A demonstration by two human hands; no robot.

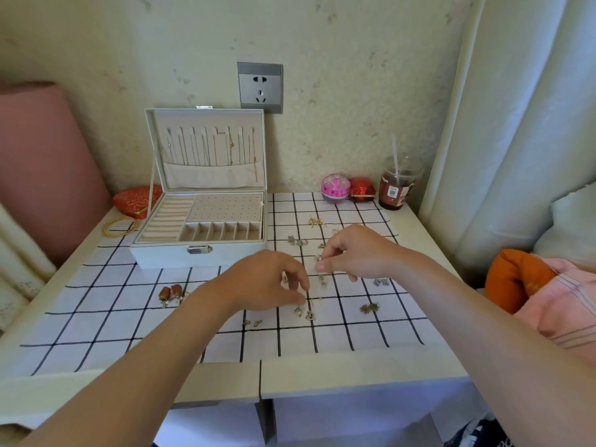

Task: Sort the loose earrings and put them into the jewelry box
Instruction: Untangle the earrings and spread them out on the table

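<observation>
A: Where's the box [167, 256] from the hands?
B: Left and back, lid up, long axis along the table edge. Left hand [267, 282] is nearer. The hole panel [225, 206] is in the tray's right rear, the side toward the hands.
A: Earrings [369, 307]?
B: Loose on the cloth [129, 304], right of the box — scattered under and around both hands.
A: Grips?
B: Right hand [354, 253] pinches what looks like a small stud [318, 258] at its fingertips. Left curls its fingers down over a pair; holding or just touching — can't tell.
</observation>
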